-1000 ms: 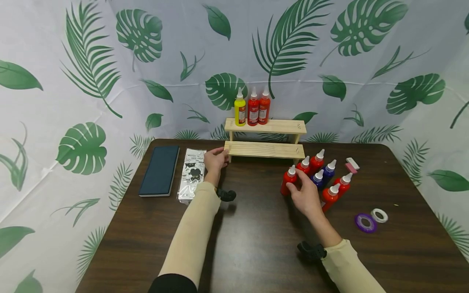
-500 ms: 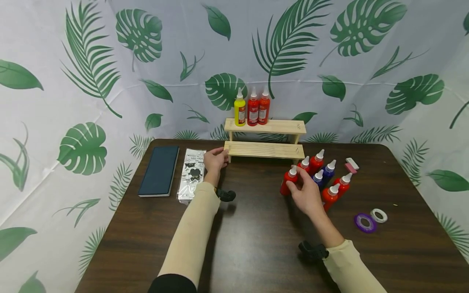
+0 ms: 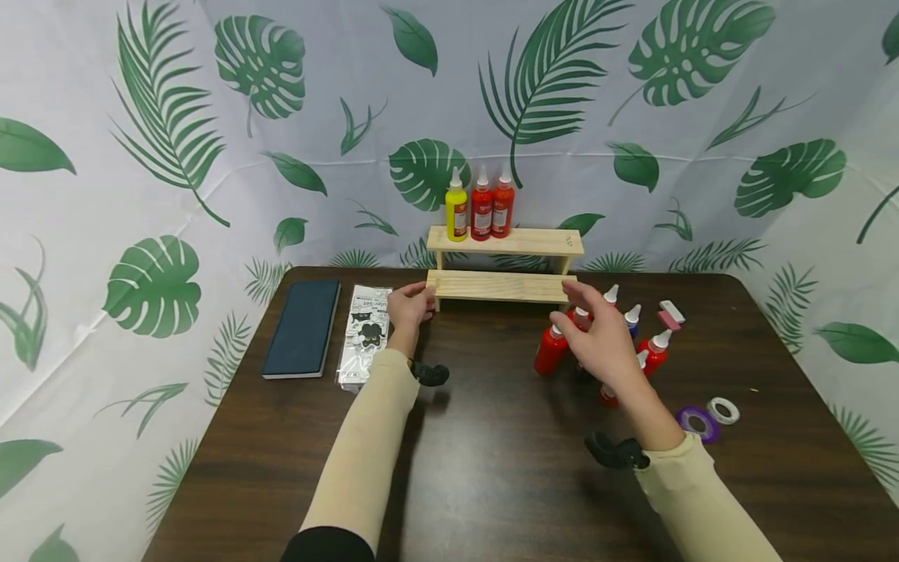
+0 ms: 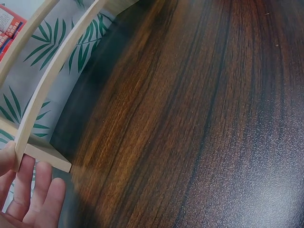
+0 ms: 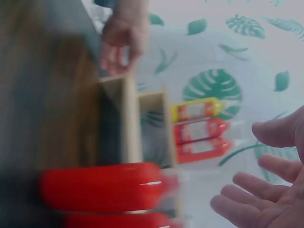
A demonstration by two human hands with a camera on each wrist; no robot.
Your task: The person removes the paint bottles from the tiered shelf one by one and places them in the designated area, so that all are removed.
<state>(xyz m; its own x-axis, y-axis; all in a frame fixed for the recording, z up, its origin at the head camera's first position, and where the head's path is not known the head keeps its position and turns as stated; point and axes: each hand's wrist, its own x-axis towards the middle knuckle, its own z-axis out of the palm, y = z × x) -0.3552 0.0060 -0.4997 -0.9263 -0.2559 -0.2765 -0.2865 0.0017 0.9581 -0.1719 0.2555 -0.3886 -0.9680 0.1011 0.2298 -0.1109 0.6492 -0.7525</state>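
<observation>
At the left end of the two-tier wooden shelf (image 3: 502, 286), my left hand (image 3: 410, 306) pinches the lower board, thumb on top and fingers below, as the left wrist view shows. My right hand (image 3: 600, 343) is raised over the bottle cluster with its fingers spread, holding nothing. Just left of it stands an upright red squeeze bottle (image 3: 549, 353) with a white nozzle. Other red bottles (image 3: 655, 355) and a blue bottle (image 3: 633, 320) are partly hidden behind that hand. A yellow bottle (image 3: 456, 212) and two red bottles (image 3: 481, 212) stand on the upper tier's left half.
Left of the shelf lie a dark blue notebook (image 3: 302, 328) and a packaged ruler set (image 3: 364, 336). On the right are a pink-and-white eraser (image 3: 672, 314), a purple ring (image 3: 708, 435) and a white ring (image 3: 723, 410). A leaf-print cloth (image 3: 337, 203) hangs behind the table (image 3: 492, 468).
My right hand has let go of the red bottle, opened and risen slightly to the right. That bottle stays standing. The left hand keeps its hold on the shelf.
</observation>
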